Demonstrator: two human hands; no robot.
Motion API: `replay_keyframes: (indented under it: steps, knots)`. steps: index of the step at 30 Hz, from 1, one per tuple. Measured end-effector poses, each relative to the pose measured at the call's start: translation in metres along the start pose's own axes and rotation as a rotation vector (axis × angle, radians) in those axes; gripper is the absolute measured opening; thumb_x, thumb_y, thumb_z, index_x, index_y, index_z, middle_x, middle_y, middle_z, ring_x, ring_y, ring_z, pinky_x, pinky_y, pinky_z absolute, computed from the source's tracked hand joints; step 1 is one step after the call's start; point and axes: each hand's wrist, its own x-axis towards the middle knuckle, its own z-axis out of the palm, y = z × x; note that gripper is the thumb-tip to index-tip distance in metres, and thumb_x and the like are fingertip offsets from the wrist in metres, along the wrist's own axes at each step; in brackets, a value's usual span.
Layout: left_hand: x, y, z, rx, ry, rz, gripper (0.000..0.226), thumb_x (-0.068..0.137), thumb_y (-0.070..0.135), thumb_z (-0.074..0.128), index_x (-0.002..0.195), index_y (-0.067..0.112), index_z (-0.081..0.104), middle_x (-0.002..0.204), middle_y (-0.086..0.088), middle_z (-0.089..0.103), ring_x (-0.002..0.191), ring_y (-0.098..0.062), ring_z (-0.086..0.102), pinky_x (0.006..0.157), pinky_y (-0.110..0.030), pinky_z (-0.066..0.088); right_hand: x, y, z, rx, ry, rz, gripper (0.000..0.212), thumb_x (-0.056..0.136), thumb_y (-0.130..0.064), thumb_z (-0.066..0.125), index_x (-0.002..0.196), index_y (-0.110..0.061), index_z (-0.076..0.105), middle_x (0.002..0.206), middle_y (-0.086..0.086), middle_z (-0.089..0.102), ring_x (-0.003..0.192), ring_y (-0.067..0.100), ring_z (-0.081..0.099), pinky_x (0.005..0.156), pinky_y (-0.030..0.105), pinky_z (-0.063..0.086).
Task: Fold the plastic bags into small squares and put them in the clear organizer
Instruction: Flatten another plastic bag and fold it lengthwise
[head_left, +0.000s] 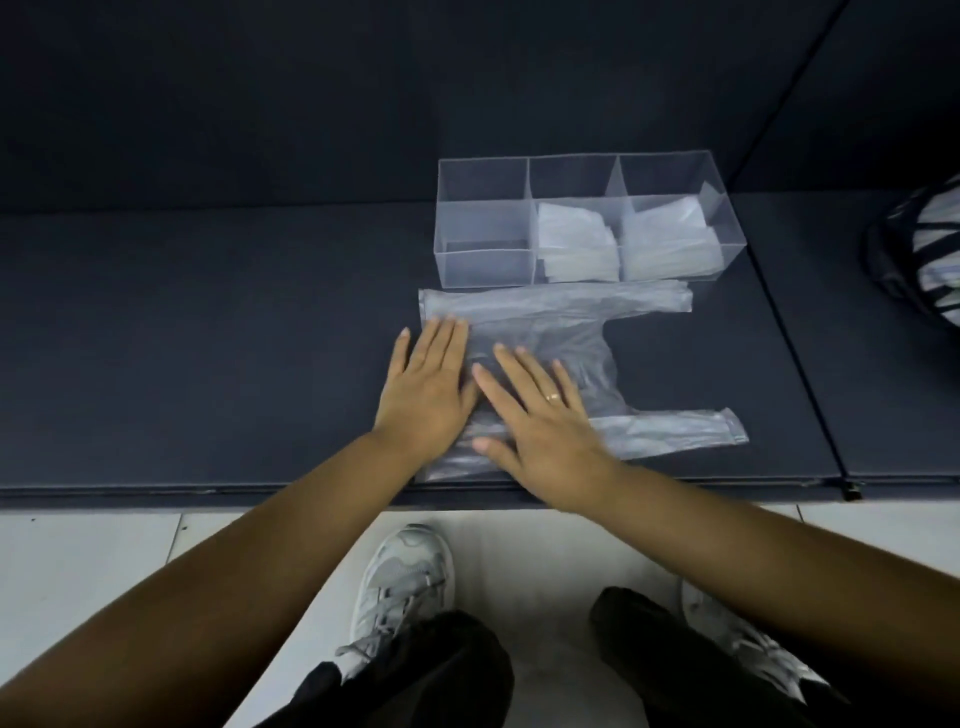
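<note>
Two hands lie flat on a clear plastic bag (566, 332) spread on the dark table (208, 338), at its front edge. Furthest left, the left hand (426, 389) rests palm down on the bag's closed end, its fingers (441, 343) straight and held close together, the thumb out over bare table. Just beside it, the right hand (540, 415) presses the bag's middle with fingers (519, 374) straight and slightly spread; a ring (554, 397) sits on one of them. The thumbs nearly meet.

Beyond the hands stands the clear organizer (483, 228), its front wall just beside the bag's far edge. Its middle compartment holds a stack of folded bags (574, 244), and the right compartment holds another stack (667, 239).

Rightward, the bag's two handles stretch out: the far handle (649, 301) along the organizer's front wall, the near handle (685, 428) close to the table edge, with bare table between them. A seam (795, 332) crosses the table further right, and a striped bag (930, 249) sits at the right margin, well apart. Below, two pale shoes (405, 582) stand on a white floor (93, 551).
</note>
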Motion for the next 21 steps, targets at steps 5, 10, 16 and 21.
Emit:
replay_keyframes:
  steps: [5, 10, 16, 21]
  knots:
    - [-0.023, -0.033, 0.018, 0.073, -0.027, -0.021, 0.087, 0.079, 0.074, -0.016, 0.149, 0.023, -0.015, 0.159, 0.003, -0.015, 0.144, -0.010, -0.020, 0.116, -0.043, -0.015, -0.044, 0.022, 0.007, -0.062, -0.058, 0.175, 0.082, 0.082, -0.075, 0.001, 0.151, -0.030, -0.004, 0.161, -0.001, -0.009, 0.148, 0.015, -0.010, 0.119, 0.042, -0.009]
    - [-0.022, -0.042, 0.006, -0.011, 0.038, 0.018, 0.079, 0.085, 0.072, -0.006, 0.147, 0.026, -0.018, 0.157, 0.006, -0.021, 0.144, -0.013, -0.021, 0.115, -0.039, -0.018, -0.006, 0.064, -0.035, 0.325, 0.363, 0.345, 0.054, 0.093, -0.044, 0.046, 0.138, -0.012, 0.048, 0.144, 0.009, 0.044, 0.134, 0.028, 0.037, 0.113, 0.045, 0.024]
    - [0.015, -0.020, 0.005, 0.006, 0.043, -0.024, 0.085, 0.083, 0.063, -0.008, 0.152, 0.014, -0.006, 0.160, -0.002, -0.014, 0.145, -0.014, -0.019, 0.115, -0.035, -0.019, 0.047, 0.161, -0.047, 0.608, 0.403, 0.995, 0.032, 0.087, -0.032, 0.066, 0.113, -0.014, 0.061, 0.118, 0.011, 0.060, 0.115, 0.032, 0.054, 0.103, 0.046, 0.036]
    - [0.016, -0.021, 0.018, 0.032, 0.044, 0.042, 0.077, 0.087, 0.069, -0.007, 0.145, 0.021, -0.016, 0.159, 0.001, -0.014, 0.143, -0.010, -0.021, 0.111, -0.033, -0.025, 0.059, 0.169, -0.041, 0.560, 0.464, 0.958, 0.016, 0.081, -0.042, 0.070, 0.086, -0.028, 0.065, 0.100, 0.000, 0.067, 0.104, 0.023, 0.058, 0.085, 0.034, 0.024]
